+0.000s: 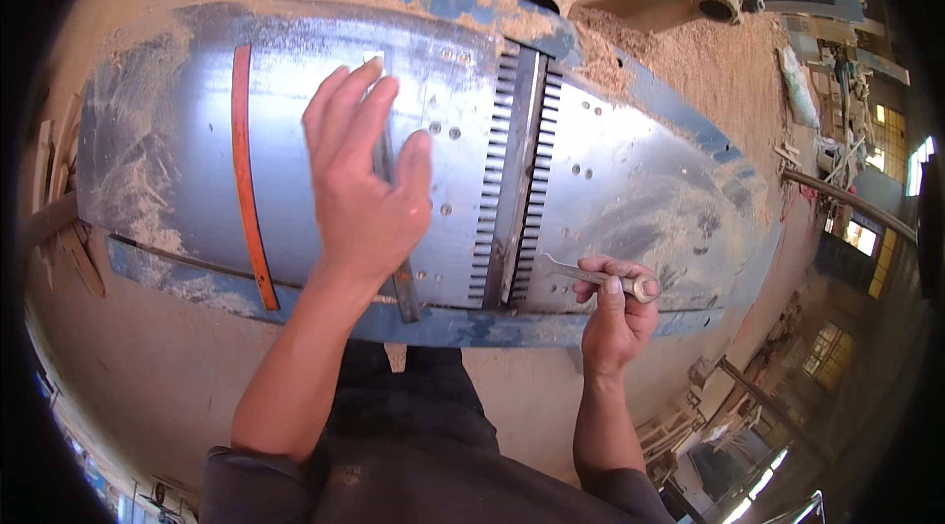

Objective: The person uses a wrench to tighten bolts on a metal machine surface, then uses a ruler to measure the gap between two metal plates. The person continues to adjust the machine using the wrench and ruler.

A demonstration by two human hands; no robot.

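Observation:
My left hand (366, 175) is over the bright metal table (453, 199) of a planing machine, fingers spread and gripping nothing. Under it lies a narrow dark metal bar (406, 293), partly hidden by the hand; whether the palm touches it I cannot tell. My right hand (612, 317) is closed around a metal wrench (591, 276), near the front edge of the table. The wrench's flared end points left, toward the slotted cutter opening (514, 189), which crosses the table between comb-like teeth.
A long orange strip (248, 170) lies across the table's left part. Sawdust (679, 61) covers the floor behind the machine and its blue edges. Another machine part with a round opening (714, 4) stands at the back right. Wood scraps (689, 416) are piled at right.

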